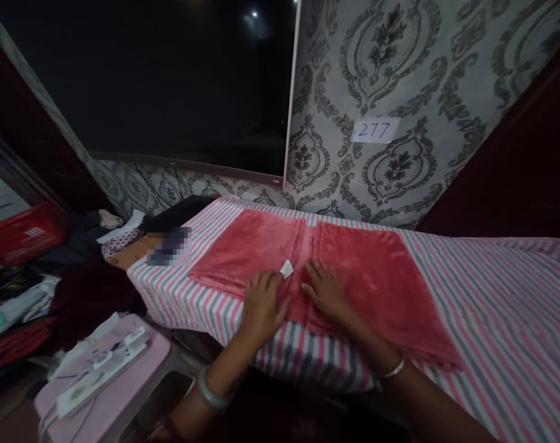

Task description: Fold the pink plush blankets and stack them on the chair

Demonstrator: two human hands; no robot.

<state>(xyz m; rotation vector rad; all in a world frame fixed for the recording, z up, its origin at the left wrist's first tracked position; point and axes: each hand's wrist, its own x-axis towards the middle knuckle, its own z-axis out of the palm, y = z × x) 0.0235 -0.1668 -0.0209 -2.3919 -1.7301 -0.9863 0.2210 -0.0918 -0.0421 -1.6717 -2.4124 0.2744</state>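
Note:
A plush coral-red blanket [372,271] lies folded on a striped cloth [487,295], its two thick halves meeting at a low crease in the middle. My left hand [264,304] rests on the left half beside the crease, fingers stretched out. Just beyond its fingertips a small white label [287,269] shows on the blanket. On the right half, close to the crease, my right hand [326,292] lies flat with its fingers spread. Neither hand grips anything that I can see.
A large dark television [169,80] hangs over the table's back left. At lower left a pink stool [146,369] bears a white power strip [102,372]. Piled clothes [26,307] and a red box [26,234] lie farther left. A paper marked 277 [375,130] is on the wall.

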